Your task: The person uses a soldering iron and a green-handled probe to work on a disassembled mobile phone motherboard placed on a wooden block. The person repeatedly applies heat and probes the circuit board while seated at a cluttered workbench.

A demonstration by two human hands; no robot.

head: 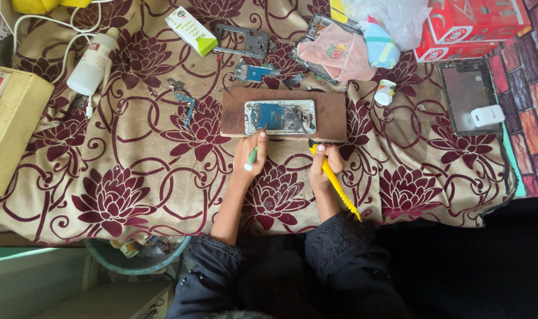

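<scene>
On the far side of both hands, at the middle of the desk, a brown rectangular wooden board point(283, 113) lies flat on the maroon and beige flower-patterned cloth point(133, 171) that covers the desk. An opened smartphone with a white frame and exposed blue and silver insides point(280, 117) rests lengthwise on the board, just beyond the fingertips.

The left hand point(251, 155) is closed around a small green-handled tool point(253, 157), whose far end points toward the near edge of the phone; the hand sits at the near left edge of the board. The right hand point(325, 162) grips a long yellow-handled tool point(336, 184), its tip at the near right edge of the board and its handle running back toward the person's dark sleeve point(339, 248). The two hands lie close together, with the phone between them and slightly farther away.

To the far left of the board, a white plastic bottle point(93, 62) lies on its side, and a beige box with a red switch point(9, 124) stands at the left edge. A white and green carton point(191, 29) lies far of the board. To the right, a dark phone screen panel point(468, 94) lies with a white charger plug point(488, 114) on it, and a red cardboard box point(469, 26) sits at the far right corner.
</scene>
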